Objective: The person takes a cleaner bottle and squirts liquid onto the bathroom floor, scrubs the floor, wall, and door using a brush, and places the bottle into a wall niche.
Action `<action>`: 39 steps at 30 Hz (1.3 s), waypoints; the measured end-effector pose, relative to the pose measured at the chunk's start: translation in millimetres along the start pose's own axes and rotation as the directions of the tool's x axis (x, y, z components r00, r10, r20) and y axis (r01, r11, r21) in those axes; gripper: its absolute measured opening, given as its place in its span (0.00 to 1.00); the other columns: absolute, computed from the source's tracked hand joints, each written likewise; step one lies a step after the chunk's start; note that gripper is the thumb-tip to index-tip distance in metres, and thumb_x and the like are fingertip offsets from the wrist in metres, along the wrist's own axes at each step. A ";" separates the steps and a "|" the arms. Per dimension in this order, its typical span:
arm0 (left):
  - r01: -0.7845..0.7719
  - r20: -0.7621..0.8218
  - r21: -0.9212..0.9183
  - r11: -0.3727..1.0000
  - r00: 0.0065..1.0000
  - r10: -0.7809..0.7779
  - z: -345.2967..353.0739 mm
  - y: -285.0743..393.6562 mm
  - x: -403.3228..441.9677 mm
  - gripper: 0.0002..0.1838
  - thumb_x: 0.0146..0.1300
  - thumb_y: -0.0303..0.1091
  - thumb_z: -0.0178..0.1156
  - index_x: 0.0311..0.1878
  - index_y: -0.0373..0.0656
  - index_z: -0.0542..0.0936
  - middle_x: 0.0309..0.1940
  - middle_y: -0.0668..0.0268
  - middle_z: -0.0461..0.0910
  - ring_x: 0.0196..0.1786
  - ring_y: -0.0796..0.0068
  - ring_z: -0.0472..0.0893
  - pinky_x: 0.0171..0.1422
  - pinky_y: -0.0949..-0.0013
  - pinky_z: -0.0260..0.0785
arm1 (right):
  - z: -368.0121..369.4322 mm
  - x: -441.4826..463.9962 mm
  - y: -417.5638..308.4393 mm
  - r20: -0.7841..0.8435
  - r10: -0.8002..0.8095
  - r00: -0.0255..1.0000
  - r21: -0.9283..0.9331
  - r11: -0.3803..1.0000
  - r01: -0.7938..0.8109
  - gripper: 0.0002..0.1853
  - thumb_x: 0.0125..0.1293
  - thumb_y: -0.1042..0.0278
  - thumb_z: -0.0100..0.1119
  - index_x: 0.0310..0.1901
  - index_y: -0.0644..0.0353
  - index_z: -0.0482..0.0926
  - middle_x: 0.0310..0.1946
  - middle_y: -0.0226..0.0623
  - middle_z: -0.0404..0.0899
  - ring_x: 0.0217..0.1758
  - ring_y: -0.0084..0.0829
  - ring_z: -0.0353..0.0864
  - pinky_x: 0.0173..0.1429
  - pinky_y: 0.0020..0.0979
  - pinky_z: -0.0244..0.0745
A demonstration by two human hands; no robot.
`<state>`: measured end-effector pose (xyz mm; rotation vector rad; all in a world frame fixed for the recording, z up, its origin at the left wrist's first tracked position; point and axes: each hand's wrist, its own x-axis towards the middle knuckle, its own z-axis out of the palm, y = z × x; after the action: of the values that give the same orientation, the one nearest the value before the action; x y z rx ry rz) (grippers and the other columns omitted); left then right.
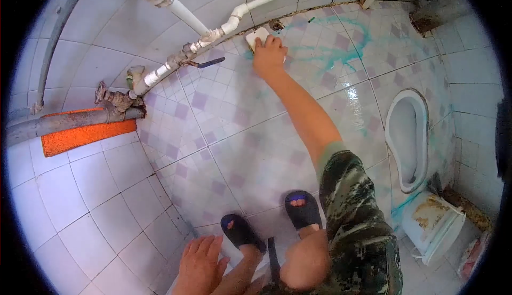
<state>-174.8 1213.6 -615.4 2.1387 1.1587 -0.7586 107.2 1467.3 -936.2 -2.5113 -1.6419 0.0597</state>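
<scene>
My right hand (pixel 270 58) is stretched far forward and closed around a white-backed scrub brush (pixel 257 36). The brush lies against the tiled floor (pixel 234 114) close to the far wall, beside a small round drain hole (pixel 276 25). Streaks of blue-green liquid (pixel 344 55) spread over the wet tiles to the right of that hand. At the bottom, my left hand (pixel 200 263) hangs near my knee with its fingers extended and nothing in it. The underside of the brush is mostly hidden by my fingers and the floor.
White and grey pipes (pixel 176 63) with a dark lever valve (pixel 208 63) run along the left wall. An orange piece (pixel 88 135) sits behind a thick pipe. On the right are a squat toilet (pixel 408 140) and a stained white bucket (pixel 434 223). My feet wear black slippers (pixel 302 212).
</scene>
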 end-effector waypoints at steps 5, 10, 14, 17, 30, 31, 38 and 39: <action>-0.054 0.001 -0.002 0.999 0.999 0.054 0.9 1.7 2.6 0.24 0.56 0.36 0.62 0.55 0.38 0.72 0.52 0.53 0.74 0.55 0.52 0.73 0.61 0.55 0.65 | -3.4 -56.3 22.1 -0.162 -0.221 0.962 0.123 0.963 0.241 0.23 0.56 0.64 0.53 0.56 0.51 0.74 0.50 0.48 0.68 0.53 0.46 0.67 0.47 0.49 0.68; -0.029 0.001 -0.009 1.000 1.000 0.029 0.9 4.8 6.3 0.23 0.57 0.37 0.61 0.55 0.38 0.72 0.51 0.54 0.75 0.55 0.52 0.73 0.61 0.54 0.64 | 9.3 -32.2 73.1 -0.224 -0.126 0.966 -0.039 0.992 0.121 0.21 0.59 0.65 0.50 0.56 0.49 0.74 0.50 0.46 0.69 0.54 0.46 0.68 0.47 0.51 0.69; -0.091 -0.017 -0.028 0.995 0.996 0.090 3.6 1.1 7.0 0.22 0.58 0.37 0.60 0.55 0.39 0.72 0.51 0.54 0.75 0.56 0.53 0.73 0.61 0.56 0.64 | -2.8 11.3 87.3 -0.236 0.097 0.967 -0.009 0.995 -0.102 0.21 0.60 0.64 0.49 0.57 0.49 0.74 0.47 0.45 0.71 0.52 0.45 0.70 0.47 0.49 0.69; -0.078 -0.033 0.020 0.997 0.996 0.078 2.4 -3.2 8.4 0.22 0.61 0.38 0.58 0.56 0.39 0.71 0.53 0.55 0.75 0.57 0.53 0.72 0.62 0.56 0.64 | 6.0 -7.5 49.7 -0.209 -0.005 0.978 0.089 0.996 0.024 0.21 0.59 0.66 0.51 0.56 0.51 0.74 0.48 0.44 0.71 0.54 0.45 0.69 0.48 0.48 0.69; 0.195 -0.781 0.579 0.792 0.410 0.470 -221.4 -41.3 89.6 0.28 0.53 0.25 0.57 0.61 0.35 0.67 0.65 0.49 0.60 0.68 0.48 0.59 0.71 0.51 0.52 | 9.2 -84.8 24.0 -0.264 -0.238 0.935 0.225 0.927 0.299 0.26 0.53 0.65 0.56 0.58 0.53 0.73 0.49 0.47 0.68 0.57 0.48 0.65 0.50 0.49 0.64; 0.253 -0.791 0.602 0.758 0.318 0.522 -250.1 -45.6 95.7 0.28 0.53 0.24 0.57 0.60 0.34 0.67 0.65 0.49 0.61 0.68 0.48 0.60 0.71 0.51 0.53 | 16.6 -85.5 27.2 -0.283 -0.243 0.928 0.222 0.924 0.310 0.26 0.53 0.65 0.56 0.58 0.53 0.73 0.49 0.47 0.68 0.57 0.48 0.65 0.50 0.49 0.64; 0.562 -0.681 0.648 0.513 0.127 0.721 -401.5 -54.3 122.7 0.30 0.57 0.26 0.52 0.66 0.37 0.62 0.68 0.54 0.57 0.71 0.56 0.58 0.73 0.56 0.51 | 1.2 -92.4 32.0 -0.123 -0.187 0.975 0.217 0.953 0.210 0.25 0.57 0.63 0.54 0.59 0.49 0.73 0.50 0.48 0.68 0.55 0.48 0.66 0.51 0.49 0.64; 0.575 -0.657 0.665 0.476 0.148 0.739 -409.3 -51.5 128.4 0.32 0.58 0.28 0.52 0.68 0.39 0.60 0.70 0.57 0.56 0.72 0.59 0.56 0.74 0.56 0.49 | 1.0 -92.4 35.5 -0.096 -0.199 0.975 0.216 0.952 0.216 0.24 0.58 0.63 0.52 0.59 0.49 0.73 0.50 0.48 0.68 0.55 0.47 0.66 0.51 0.49 0.64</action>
<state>-77.3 1598.6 -445.2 3.9660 1.1261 0.7827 102.0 1369.0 -946.1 -2.1394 -1.7510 0.1230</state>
